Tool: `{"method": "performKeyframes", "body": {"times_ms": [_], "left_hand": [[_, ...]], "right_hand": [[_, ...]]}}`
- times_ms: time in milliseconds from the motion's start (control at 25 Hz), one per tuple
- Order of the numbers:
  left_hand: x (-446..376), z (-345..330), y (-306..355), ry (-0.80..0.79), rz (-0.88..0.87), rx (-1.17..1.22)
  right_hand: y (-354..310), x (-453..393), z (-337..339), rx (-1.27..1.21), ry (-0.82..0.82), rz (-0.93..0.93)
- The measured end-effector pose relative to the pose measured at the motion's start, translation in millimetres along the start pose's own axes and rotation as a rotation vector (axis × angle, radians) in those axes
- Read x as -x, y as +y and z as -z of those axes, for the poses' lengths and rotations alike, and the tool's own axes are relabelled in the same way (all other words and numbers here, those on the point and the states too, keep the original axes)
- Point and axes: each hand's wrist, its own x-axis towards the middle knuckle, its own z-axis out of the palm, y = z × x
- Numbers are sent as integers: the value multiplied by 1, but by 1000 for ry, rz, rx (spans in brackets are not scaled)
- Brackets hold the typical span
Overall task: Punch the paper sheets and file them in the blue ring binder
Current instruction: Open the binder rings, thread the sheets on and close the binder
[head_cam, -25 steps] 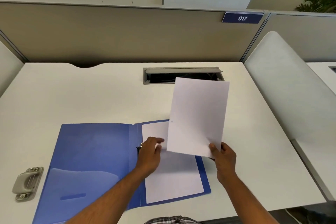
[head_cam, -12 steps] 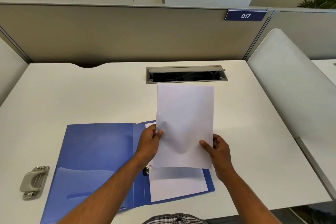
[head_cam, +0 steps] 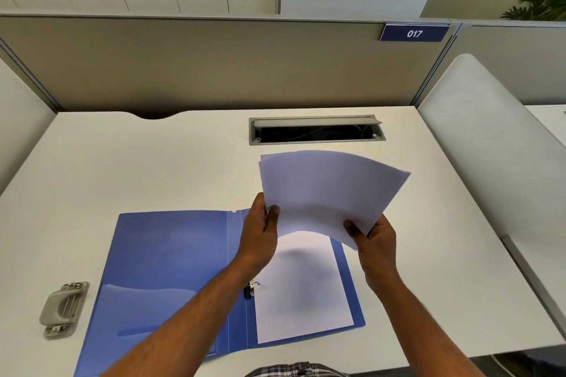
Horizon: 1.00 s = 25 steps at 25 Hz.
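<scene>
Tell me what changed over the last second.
The left hand left the open blue ring binder and took the held white paper sheet's left edge; the right hand keeps its lower corner. The sheet now bows. The grey hole punch stayed put.

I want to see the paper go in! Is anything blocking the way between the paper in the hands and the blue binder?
Nothing visible blocks it. The held sheet hangs, bent, above the open blue binder, gripped by the left hand and right hand. One filed sheet already lies there; the upper ring is hidden behind the left hand.
</scene>
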Motion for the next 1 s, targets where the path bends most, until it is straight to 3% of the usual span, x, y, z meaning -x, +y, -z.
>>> {"method": "performKeyframes", "body": {"times_ms": [360,720,1000], "left_hand": [[7,-2,-18,-20,70,-152],[9,-10,-25,-54,131,-264],[13,-7,-19,-25,142,-187]], "right_hand": [[17,7,-5,58,-19,-10],[26,15,-10,112,71,-24],[28,19,-6,91,84,-4]]}}
